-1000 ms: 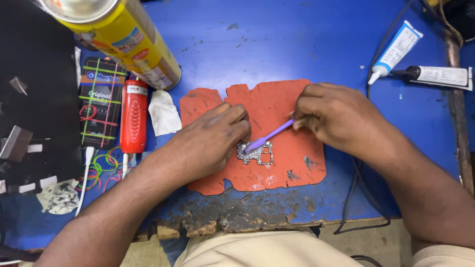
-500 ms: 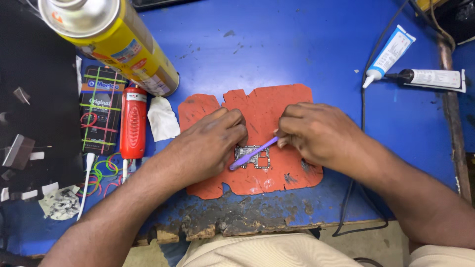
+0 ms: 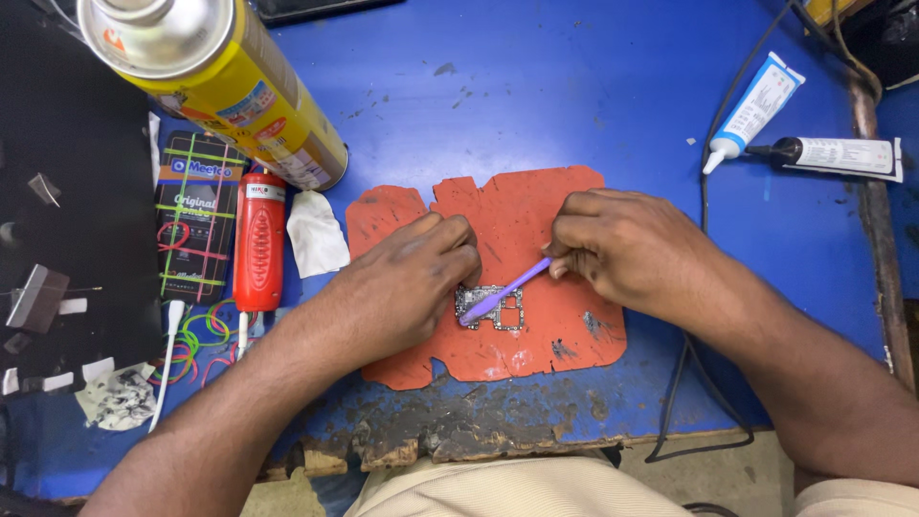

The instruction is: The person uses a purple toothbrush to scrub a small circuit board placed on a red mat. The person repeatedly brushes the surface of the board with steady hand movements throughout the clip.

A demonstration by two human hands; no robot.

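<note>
Far left of the frame, one dark packet (image 3: pixel 194 218) lies bound with coloured bands, one red tool (image 3: pixel 258 241) just beside it, and one big yellow spray can (image 3: pixel 212 75) leans in at upper left. One white wad of tissue (image 3: pixel 317 233) sits next. Centre frame, the left hand (image 3: pixel 407 287) presses down, fingers together, on one small circuit board (image 3: pixel 490 307) lying on one orange mat (image 3: pixel 517 278). The right hand (image 3: pixel 637 251) pinches one purple brush (image 3: pixel 504 291), tip on the board; bristles are too small to make out. Upper right, two tubes: one white (image 3: pixel 755 110), one black-capped (image 3: pixel 833 155).
</note>
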